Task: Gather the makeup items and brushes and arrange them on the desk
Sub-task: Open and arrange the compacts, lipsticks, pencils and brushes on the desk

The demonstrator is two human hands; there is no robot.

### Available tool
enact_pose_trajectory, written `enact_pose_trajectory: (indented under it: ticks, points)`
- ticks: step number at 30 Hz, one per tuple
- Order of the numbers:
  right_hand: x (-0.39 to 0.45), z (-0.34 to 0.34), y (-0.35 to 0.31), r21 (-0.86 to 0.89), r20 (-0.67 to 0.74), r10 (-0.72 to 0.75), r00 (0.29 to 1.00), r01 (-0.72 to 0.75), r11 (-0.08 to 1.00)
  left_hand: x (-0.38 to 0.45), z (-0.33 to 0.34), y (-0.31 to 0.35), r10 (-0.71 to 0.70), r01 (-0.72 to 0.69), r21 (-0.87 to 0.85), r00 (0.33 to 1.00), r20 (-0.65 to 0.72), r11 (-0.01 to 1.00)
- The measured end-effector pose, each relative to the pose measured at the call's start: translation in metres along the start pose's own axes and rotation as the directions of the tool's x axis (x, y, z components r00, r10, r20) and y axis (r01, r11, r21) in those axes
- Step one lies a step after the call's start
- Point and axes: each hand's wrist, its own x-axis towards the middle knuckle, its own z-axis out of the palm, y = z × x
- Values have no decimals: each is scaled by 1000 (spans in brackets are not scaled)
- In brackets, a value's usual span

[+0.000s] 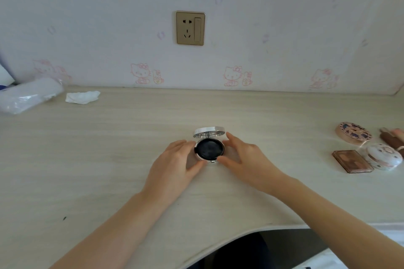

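Observation:
A round silver compact sits in the middle of the pale wooden desk with its lid raised at the back and a black puff showing inside. My left hand holds its left side between fingers and thumb. My right hand holds its right side the same way. At the far right lie a flowered round compact, a white round compact, a brown rectangular palette and brown brush handles.
A clear plastic-wrapped bundle and a crumpled white tissue lie at the back left by the wall. A gold wall socket is above the desk. The desk's front edge curves inward near my body.

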Motion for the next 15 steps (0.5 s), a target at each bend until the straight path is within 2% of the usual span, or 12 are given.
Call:
enact_pose_trajectory:
  ticks: [7, 15]
  points:
    - [2, 18, 1, -66, -97, -32, 995, 25, 997, 5, 6, -3, 36, -38, 40, 998, 60, 998]
    - [38, 27, 8, -43, -98, -6, 995, 2, 999, 36, 6, -17, 14, -17, 22, 992, 124, 1000]
